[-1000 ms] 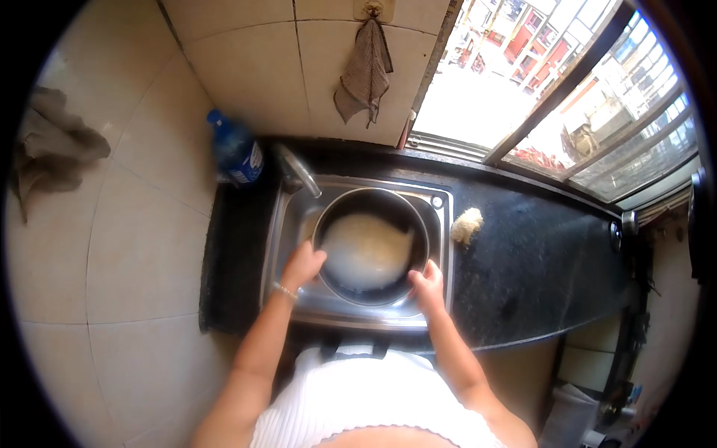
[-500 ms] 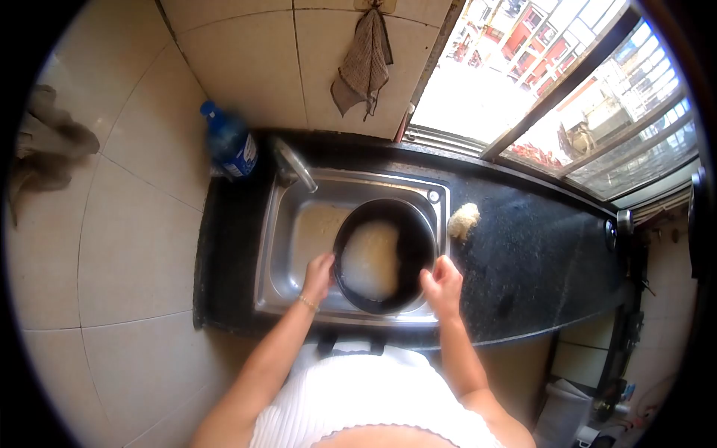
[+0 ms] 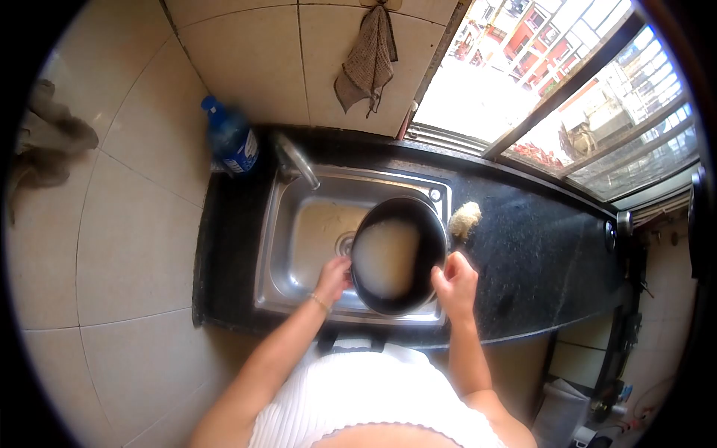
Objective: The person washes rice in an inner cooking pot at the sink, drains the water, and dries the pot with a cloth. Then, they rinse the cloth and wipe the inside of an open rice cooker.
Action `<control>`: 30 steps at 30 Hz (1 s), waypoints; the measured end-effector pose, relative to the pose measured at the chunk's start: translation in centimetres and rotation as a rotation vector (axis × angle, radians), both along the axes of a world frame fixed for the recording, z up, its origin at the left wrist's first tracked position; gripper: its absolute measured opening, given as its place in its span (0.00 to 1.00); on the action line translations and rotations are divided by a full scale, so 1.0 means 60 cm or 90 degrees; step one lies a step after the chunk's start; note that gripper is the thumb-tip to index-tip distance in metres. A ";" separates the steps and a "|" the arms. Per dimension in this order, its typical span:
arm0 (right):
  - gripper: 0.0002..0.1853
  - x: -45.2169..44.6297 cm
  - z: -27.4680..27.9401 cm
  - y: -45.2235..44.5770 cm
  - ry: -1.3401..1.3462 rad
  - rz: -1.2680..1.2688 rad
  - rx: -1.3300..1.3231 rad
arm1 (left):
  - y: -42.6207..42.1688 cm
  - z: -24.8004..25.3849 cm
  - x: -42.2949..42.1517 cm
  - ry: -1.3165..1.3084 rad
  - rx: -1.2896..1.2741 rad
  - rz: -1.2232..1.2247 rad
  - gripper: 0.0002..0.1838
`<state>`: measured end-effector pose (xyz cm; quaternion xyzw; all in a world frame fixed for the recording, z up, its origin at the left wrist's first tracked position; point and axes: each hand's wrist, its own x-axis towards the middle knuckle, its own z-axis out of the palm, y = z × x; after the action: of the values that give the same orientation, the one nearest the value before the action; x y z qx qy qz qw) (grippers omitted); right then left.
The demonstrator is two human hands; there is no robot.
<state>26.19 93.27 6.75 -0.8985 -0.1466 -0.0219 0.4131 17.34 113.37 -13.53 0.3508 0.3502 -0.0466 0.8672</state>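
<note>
Pot (image 3: 426,250) shifted right, drain (image 3: 344,244) uncovered.
I grip its sides, left hand (image 3: 333,279), right hand (image 3: 456,285); uneven tilting could slosh cloudy water (image 3: 388,257) out.

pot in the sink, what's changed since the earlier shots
The pot has moved to the person's right across the sink, uncovering the drain. Both the left hand and right hand moved with it, neither letting go. The bottle, tap and scrubber stayed put.
</note>
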 end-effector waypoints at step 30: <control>0.12 -0.001 0.068 0.029 -0.065 0.047 -0.074 | -0.024 0.039 0.007 -0.027 -0.140 -0.009 0.10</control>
<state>26.13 95.01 10.83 -0.9125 -0.2017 -0.0435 0.3531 17.78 111.91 -11.17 0.2571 0.3224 -0.0831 0.9072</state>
